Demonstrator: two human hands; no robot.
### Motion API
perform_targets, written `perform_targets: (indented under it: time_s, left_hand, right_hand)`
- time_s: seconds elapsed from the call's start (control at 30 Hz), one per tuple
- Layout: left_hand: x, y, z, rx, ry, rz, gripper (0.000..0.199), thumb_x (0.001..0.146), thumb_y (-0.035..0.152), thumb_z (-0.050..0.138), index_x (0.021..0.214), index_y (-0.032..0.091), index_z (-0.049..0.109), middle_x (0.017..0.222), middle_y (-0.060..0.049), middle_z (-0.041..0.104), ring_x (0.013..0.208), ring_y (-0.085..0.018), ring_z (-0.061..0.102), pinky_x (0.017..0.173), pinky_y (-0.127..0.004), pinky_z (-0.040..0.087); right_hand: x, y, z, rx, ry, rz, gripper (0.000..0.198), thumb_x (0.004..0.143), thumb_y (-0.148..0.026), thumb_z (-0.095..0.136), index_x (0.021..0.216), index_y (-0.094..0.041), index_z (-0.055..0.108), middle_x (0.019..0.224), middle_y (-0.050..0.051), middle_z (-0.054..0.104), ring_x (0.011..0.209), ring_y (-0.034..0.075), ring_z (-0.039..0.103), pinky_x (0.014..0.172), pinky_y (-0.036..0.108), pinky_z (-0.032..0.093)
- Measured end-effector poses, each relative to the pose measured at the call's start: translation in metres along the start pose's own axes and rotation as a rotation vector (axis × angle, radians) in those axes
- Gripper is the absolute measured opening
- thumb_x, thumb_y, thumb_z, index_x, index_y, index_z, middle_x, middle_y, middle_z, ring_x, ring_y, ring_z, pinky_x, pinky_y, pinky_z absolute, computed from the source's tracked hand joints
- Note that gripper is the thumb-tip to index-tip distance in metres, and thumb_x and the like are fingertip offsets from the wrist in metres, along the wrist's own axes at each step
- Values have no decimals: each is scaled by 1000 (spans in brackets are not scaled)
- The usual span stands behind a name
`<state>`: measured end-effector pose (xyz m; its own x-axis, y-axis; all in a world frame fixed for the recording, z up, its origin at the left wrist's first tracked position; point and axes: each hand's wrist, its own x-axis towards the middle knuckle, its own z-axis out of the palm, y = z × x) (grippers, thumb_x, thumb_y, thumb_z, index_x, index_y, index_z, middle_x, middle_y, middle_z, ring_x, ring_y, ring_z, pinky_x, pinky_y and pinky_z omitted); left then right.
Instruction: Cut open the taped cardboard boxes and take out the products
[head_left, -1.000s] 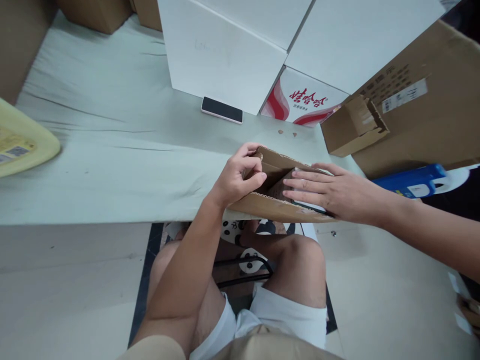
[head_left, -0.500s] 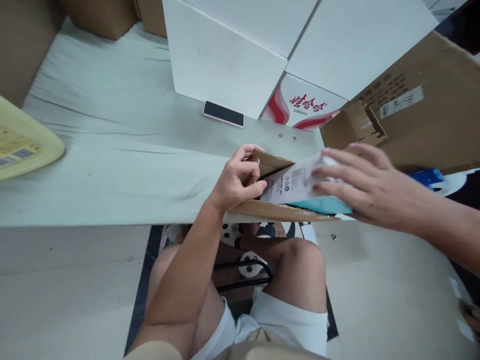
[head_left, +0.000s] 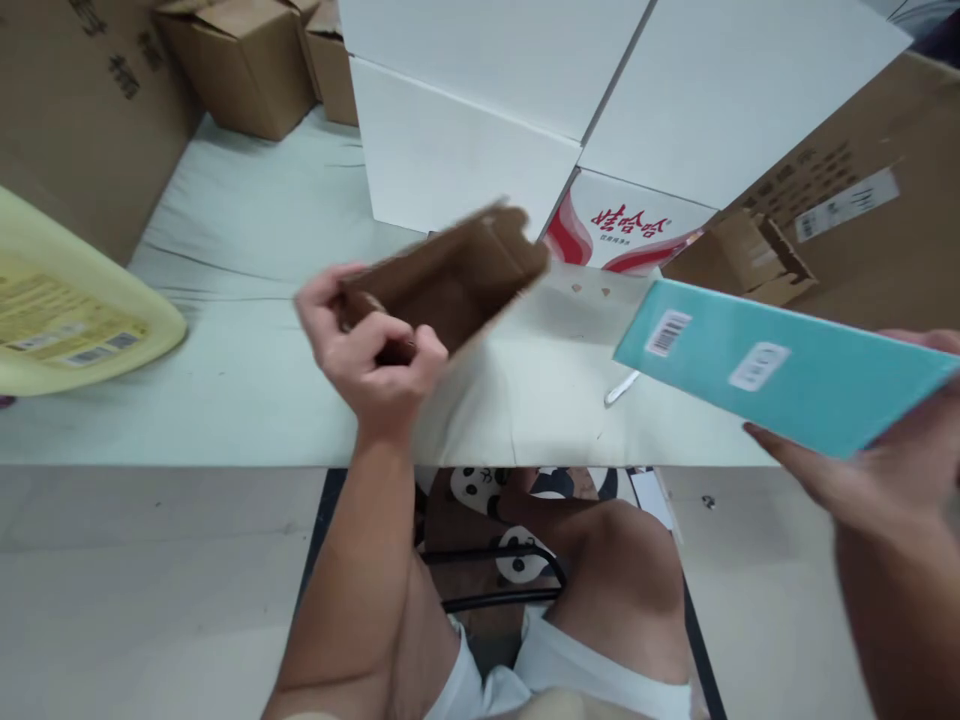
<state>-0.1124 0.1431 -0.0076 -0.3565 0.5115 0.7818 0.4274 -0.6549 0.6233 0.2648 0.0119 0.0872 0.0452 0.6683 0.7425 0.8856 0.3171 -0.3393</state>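
My left hand (head_left: pixel 375 360) is closed on the near left edge of a small brown cardboard box (head_left: pixel 480 320). The box is tilted, with its opening towards me and its dark inside showing. Over at the right, my right hand (head_left: pixel 892 460) grips the far end of a turquoise box (head_left: pixel 795 370), which is out of the carton and raised above the table edge. Two white labels are on the turquoise face, one with a barcode. Part of the right hand lies behind the turquoise box and past the frame edge.
White boxes (head_left: pixel 480 130) stand stacked at the back, near a red-and-white carton (head_left: pixel 630 225). A large cardboard box (head_left: pixel 862 200) is at the right, a yellow bottle (head_left: pixel 75 300) at the left. A slim white tool (head_left: pixel 621 388) lies on the cloth-covered table (head_left: pixel 255 400).
The turquoise box has come out of the cardboard box and moved right in my right hand. My left hand has shifted left with the cardboard box, now tilted. The head view has moved slightly.
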Motion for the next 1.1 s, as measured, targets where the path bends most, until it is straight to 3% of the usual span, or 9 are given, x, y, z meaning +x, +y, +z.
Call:
perform_targets:
  time_s: [0.17, 0.3, 0.37, 0.47, 0.53, 0.6, 0.7, 0.87, 1.1]
  left_hand:
    - [12, -32, -4, 202, 258, -82, 34, 89, 46, 67, 70, 23, 50, 126, -7, 51, 120, -29, 54, 103, -56, 53]
    - [20, -6, -6, 123, 394, 278, 35, 86, 57, 66, 107, 31, 55, 128, -4, 51, 139, -37, 43, 123, -74, 28]
    - [11, 19, 5, -30, 184, 338, 22, 91, 49, 60, 108, 36, 56, 123, -2, 57, 136, -36, 48, 116, -72, 39]
    - [-22, 34, 35, -225, -491, 107, 18, 93, 41, 60, 109, 33, 60, 117, -3, 65, 120, -29, 62, 107, -58, 52]
    - [-49, 22, 55, -198, -820, -53, 43, 89, 52, 67, 125, 29, 59, 139, -10, 60, 132, -32, 58, 111, -57, 51]
    - [-73, -1, 70, -169, -1032, -239, 72, 81, 60, 74, 141, 28, 51, 152, -15, 52, 142, -36, 51, 114, -56, 48]
    - [-95, -30, 82, -213, -1088, -425, 88, 77, 61, 78, 151, 31, 41, 154, -15, 52, 142, -36, 52, 113, -52, 49]
    - [-109, -39, 93, -259, -990, -519, 91, 74, 65, 80, 150, 32, 42, 147, -14, 59, 138, -36, 57, 108, -51, 54]
    - [-124, -28, 106, -366, -837, -619, 96, 80, 80, 68, 151, 27, 32, 137, -17, 65, 128, -34, 65, 111, -52, 53]
  right_hand:
    - [-36, 8, 76, -11, -174, 101, 88, 80, -58, 78, 158, -37, 44, 145, 15, 59, 127, 43, 60, 95, 62, 52]
    - [-46, 5, 116, -54, -280, 91, 85, 83, -61, 73, 156, -30, 44, 142, 17, 61, 131, 42, 57, 105, 68, 45]
    - [-43, 5, 128, -28, -287, 105, 83, 83, -63, 71, 155, -31, 45, 146, 17, 59, 134, 42, 55, 108, 69, 43]
    - [-35, 6, 141, 57, -269, 116, 81, 82, -65, 73, 152, -32, 48, 154, 17, 53, 142, 42, 50, 113, 68, 40]
    - [-36, 7, 151, 135, -238, 154, 86, 83, -64, 73, 156, -31, 42, 158, 18, 48, 146, 41, 47, 114, 65, 43]
    - [-45, 10, 164, 239, -199, 236, 97, 86, -62, 71, 163, -27, 24, 161, 22, 42, 148, 37, 47, 111, 59, 49]
    - [-69, 17, 183, 465, -216, 393, 99, 91, -57, 63, 164, -23, 5, 162, 25, 39, 141, 29, 55, 103, 48, 58]
    - [-91, 27, 197, 564, -550, 608, 61, 85, -53, 68, 134, -19, 54, 128, 18, 72, 112, 33, 71, 94, 51, 60]
    - [-92, 10, 199, 455, -463, 532, 55, 93, -52, 53, 137, -19, 59, 139, 16, 69, 127, 34, 65, 109, 52, 53]
